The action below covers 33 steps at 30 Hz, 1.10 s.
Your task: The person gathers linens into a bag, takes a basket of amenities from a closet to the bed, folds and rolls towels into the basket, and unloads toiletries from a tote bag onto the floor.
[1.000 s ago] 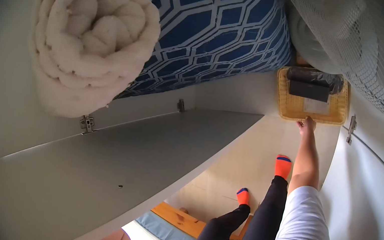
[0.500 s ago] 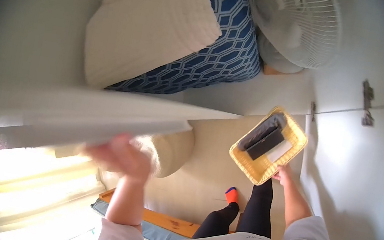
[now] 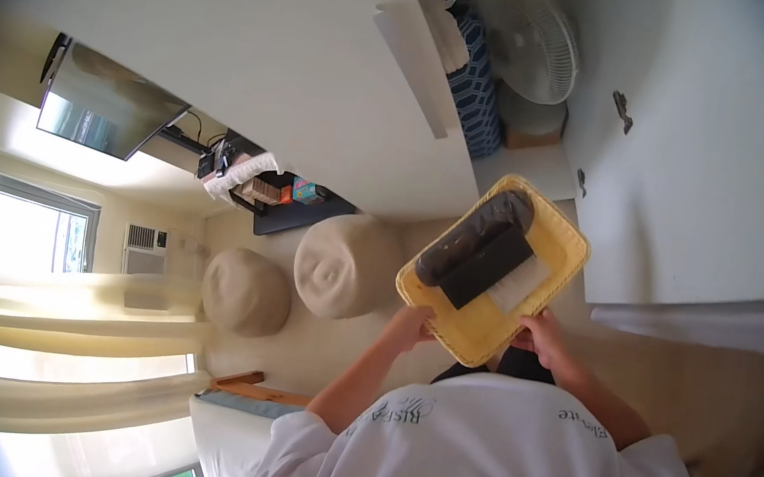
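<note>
A shallow yellow woven basket (image 3: 475,345) is held in front of my body, tilted in view. At its near left corner my left hand (image 3: 409,328) grips the rim. My right hand (image 3: 542,335) is wrapped on the near right edge, its fingers partly under the basket. Inside lie a dark, rounded, glossy case-like item (image 3: 471,238), a flat black box (image 3: 490,269) and a whitish flat piece (image 3: 521,284). What these items are exactly I cannot make out.
A white cabinet door (image 3: 266,27) stands open on the left, another door (image 3: 708,162) on the right. Within the cabinet are a fan (image 3: 531,41) and a blue patterned bundle (image 3: 476,88). Two beige poufs (image 3: 347,268) sit on the floor; a bed (image 3: 238,437) is lower left.
My left hand has come from the cabinet door to the basket's rim. The left door now covers more of the cabinet opening. The basket is now held in both hands, and my view has shifted.
</note>
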Motion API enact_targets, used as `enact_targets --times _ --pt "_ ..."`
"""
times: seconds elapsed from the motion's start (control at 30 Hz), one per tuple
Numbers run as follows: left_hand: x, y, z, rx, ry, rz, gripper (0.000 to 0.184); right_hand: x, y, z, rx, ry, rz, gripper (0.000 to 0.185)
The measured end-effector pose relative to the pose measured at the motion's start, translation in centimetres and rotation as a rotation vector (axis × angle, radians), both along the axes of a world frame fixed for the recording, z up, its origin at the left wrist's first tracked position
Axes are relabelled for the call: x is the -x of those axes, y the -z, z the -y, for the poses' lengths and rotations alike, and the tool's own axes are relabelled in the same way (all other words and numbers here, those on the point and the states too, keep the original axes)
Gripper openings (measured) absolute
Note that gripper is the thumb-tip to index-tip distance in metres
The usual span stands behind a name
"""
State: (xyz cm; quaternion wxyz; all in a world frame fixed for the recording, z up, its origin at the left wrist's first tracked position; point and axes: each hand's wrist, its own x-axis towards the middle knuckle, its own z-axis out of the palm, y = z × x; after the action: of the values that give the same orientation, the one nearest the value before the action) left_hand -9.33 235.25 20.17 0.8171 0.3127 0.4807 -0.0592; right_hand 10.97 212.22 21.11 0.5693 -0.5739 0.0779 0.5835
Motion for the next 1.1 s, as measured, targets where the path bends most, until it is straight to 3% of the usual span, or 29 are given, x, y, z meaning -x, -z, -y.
enact_targets --times 0.07,0.1,0.2,0.23,0.27,0.33,0.43,0.47,0.57,0.7,0.77,0.83,0.87,0.9,0.93,1.03,1.1 --pt "1.0 -0.3 0.9 -0.075 -0.119 -0.053 0.033 0.2 -2.0 2.7 -0.036 0.113 -0.037 0.055" --pt "1.4 -0.9 1.3 -0.101 -0.169 -0.068 0.034 -0.4 -2.6 4.0 -0.060 0.161 -0.052 0.059" --pt "3.4 -3.0 1.6 -0.161 -0.311 -0.090 0.034 -7.1 0.0 11.6 0.228 0.767 0.647 0.070" --pt "4.2 -3.1 1.9 -0.162 -0.350 -0.090 0.034 -11.5 1.7 15.4 0.305 0.867 0.850 0.065" --pt "5.0 -3.0 2.3 -0.165 -0.388 -0.084 0.034 -14.1 -0.2 17.5 0.348 0.927 1.199 0.056" --pt "6.3 -2.3 3.1 -0.178 -0.476 -0.095 0.034 -17.7 -7.0 18.6 -0.032 1.053 0.891 0.050" --pt "7.6 -2.8 5.2 -0.162 -0.582 -0.125 0.036 -20.7 -11.5 17.6 -0.121 1.090 0.725 0.043" --pt "7.6 -2.9 5.8 -0.143 -0.617 -0.100 0.037 -21.6 -11.1 17.0 -0.072 1.134 0.741 0.031" --pt "8.1 -3.0 8.3 -0.115 -0.701 -0.073 0.040 -20.9 -11.8 15.8 -0.110 1.165 0.761 0.022" --pt "8.7 -3.8 12.1 -0.075 -0.828 -0.021 0.044 -18.9 -13.5 13.7 -0.120 1.091 0.667 0.022" --pt "9.3 -3.7 13.5 -0.020 -0.937 0.036 0.035 -17.8 -10.6 13.2 -0.323 0.879 0.630 0.034" --pt "12.4 0.1 14.8 -0.256 -0.751 -0.196 0.016 -14.4 -11.3 10.6 -0.378 0.699 0.707 0.049" --pt "11.7 0.8 14.3 -0.136 -0.973 0.057 0.021 -12.7 -12.8 7.9 -0.363 0.686 0.650 0.056" --pt "11.4 -0.5 14.6 -0.155 -0.925 0.025 0.031 -12.6 -10.3 6.6 -0.376 0.537 0.738 0.063" --pt "11.0 -1.8 15.4 -0.078 -1.033 -0.040 0.040 -12.2 -8.2 5.4 -0.363 0.497 0.684 0.066" --pt "12.5 -1.3 15.5 -0.040 -1.103 -0.037 0.041 -12.6 -9.2 -0.9 -0.405 0.091 0.898 0.049" --pt "14.1 -0.6 15.9 -0.048 -1.149 -0.042 0.039 -12.8 -9.5 -6.1 -0.518 0.063 0.874 0.037"
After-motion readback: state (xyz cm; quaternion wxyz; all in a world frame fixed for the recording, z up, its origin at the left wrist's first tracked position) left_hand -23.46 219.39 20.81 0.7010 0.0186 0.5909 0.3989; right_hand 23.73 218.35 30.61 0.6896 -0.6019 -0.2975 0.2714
